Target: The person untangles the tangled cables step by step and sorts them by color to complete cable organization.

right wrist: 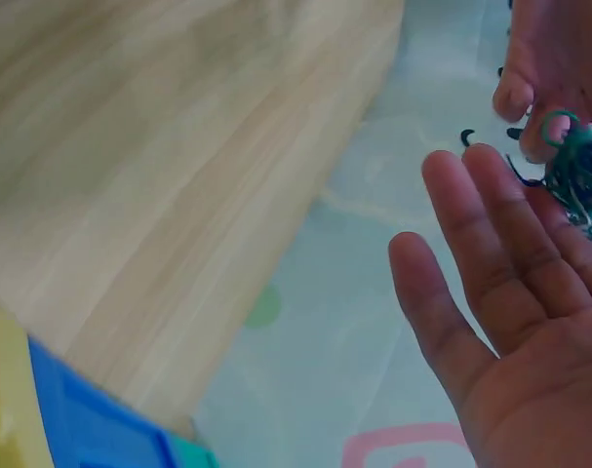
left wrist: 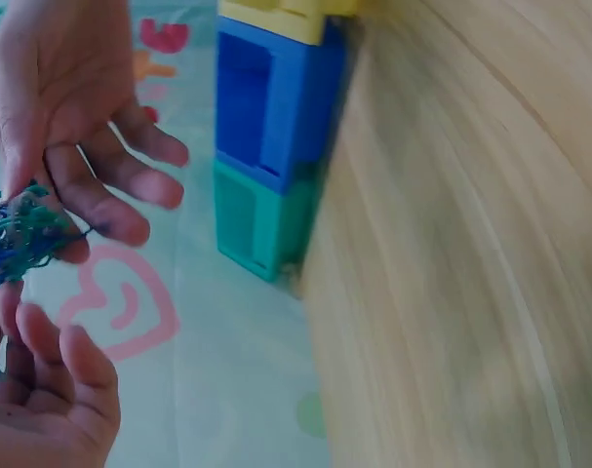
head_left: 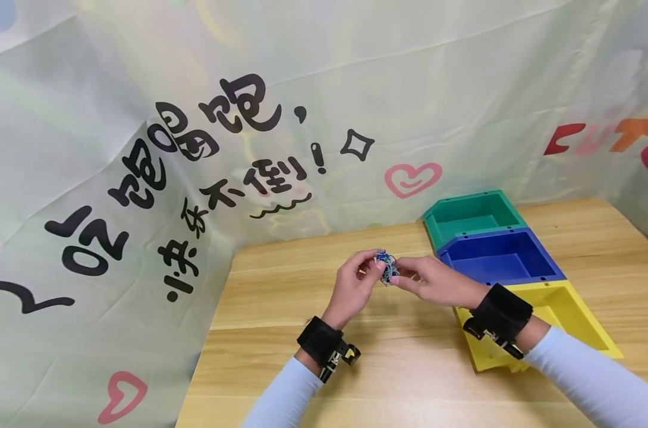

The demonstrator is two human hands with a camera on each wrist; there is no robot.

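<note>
In the head view, both arms were held out over the wooden surface. The left arm slanted up and a bit to the right, and the right arm slanted in from the lower right. Each had a pale blue sleeve and a black band at the wrist. The left hand and the right hand faced each other. Between them, up in the air, was a small tangle of strings, blue, green and white. Each grip was a small pinch: the left hand held one side with thumb and fingers, and the right hand held the other side. Right of the tangle stood a green bin, a blue bin and a yellow bin, all in a row. The right wrist was in front of part of the yellow bin.

In the left wrist view, the tangle was at the left edge, with both hands touching it. The right hand was at the top, its spare fingers spread and a little bent. The left hand was below, its fingers curled in.

In the right wrist view, the tangle was at the right edge. Three fingers of the right hand stuck out long, beside it. Part of the left hand showed above.
</note>
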